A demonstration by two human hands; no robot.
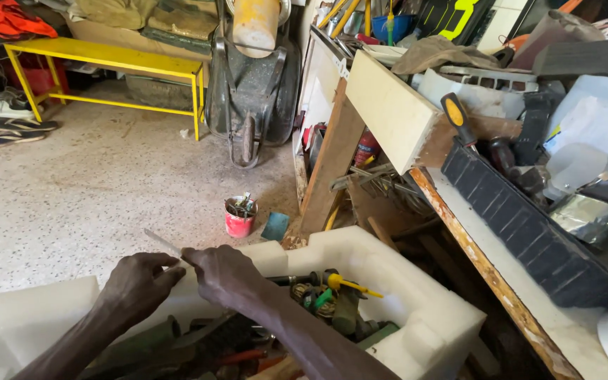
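My left hand point(138, 281) and my right hand point(223, 273) meet over the far rim of a white foam box point(416, 309). Between their fingertips they pinch a thin, flat metal strip point(162, 242) that sticks out to the upper left. The box holds a jumble of tools, among them a yellow-handled tool point(350, 284), green pieces and wound cord. My right forearm crosses over the box's contents.
A small red can point(239, 218) with bits in it stands on the speckled floor. A dark wheelbarrow point(251, 91) leans upright behind it. A yellow metal bench point(107, 63) is at the back left. A cluttered workbench point(501, 274) with a dark tool tray point(529, 225) runs along the right.
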